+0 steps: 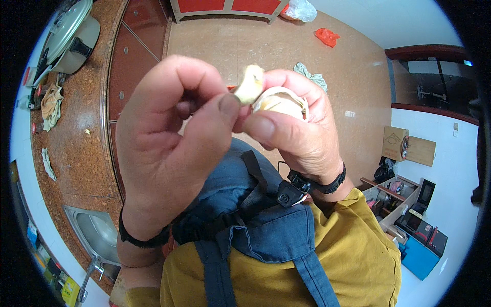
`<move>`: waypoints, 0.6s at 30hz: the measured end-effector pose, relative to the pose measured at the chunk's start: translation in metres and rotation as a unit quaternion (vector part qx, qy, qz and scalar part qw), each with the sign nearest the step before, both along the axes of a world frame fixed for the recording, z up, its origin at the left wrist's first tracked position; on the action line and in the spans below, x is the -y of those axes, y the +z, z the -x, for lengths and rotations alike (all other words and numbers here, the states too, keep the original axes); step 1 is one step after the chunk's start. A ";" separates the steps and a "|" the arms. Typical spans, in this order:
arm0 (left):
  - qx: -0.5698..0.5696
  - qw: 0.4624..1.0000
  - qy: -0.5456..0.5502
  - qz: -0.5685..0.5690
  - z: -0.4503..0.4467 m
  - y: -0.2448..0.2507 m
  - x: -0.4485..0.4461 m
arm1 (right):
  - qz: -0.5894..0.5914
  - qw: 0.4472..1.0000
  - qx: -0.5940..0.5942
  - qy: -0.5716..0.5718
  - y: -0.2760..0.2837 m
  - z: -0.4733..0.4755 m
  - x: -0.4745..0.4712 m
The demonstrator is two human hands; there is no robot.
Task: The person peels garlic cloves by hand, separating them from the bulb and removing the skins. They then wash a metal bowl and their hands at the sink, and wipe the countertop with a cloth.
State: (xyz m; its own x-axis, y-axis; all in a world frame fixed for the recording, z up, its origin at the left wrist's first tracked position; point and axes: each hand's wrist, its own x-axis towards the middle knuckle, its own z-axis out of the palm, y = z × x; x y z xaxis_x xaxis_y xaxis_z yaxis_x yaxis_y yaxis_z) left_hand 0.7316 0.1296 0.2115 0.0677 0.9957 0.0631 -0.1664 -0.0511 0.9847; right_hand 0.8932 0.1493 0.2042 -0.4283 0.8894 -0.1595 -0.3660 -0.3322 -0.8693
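Observation:
My left hand (168, 126) pinches the lower end of a pale, curved piece (251, 82), seemingly a garlic clove, between thumb and index finger. In my right hand (307, 126) lies a rounded, cream-coloured bulb (282, 103) with a papery rim, apparently garlic. The right thumb presses across its near side and the fingers curl behind it. The piece stands upright right beside the bulb; whether the two are still joined cannot be told. Both hands are raised close together in front of my chest, above the blue apron (264, 234).
A brown speckled counter (88, 161) on the left bears a lidded pot (71, 42), cloths (51, 105) and a metal sink (96, 230). A red plastic bag (327, 37) and a pale cloth (311, 76) lie on the floor. A cardboard box (395, 142) and drawers (399, 195) stand at right.

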 end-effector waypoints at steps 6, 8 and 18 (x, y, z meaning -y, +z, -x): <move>-0.084 0.993 0.033 -0.072 -0.006 0.000 0.006 | -0.024 0.999 -0.014 -0.021 -0.003 -0.001 0.001; -0.100 0.991 0.027 -0.083 -0.005 0.002 0.008 | -0.013 0.999 -0.015 -0.027 -0.001 -0.003 0.004; 0.005 1.000 0.001 0.029 -0.008 0.009 0.020 | -0.034 0.998 -0.031 -0.036 0.004 -0.004 0.015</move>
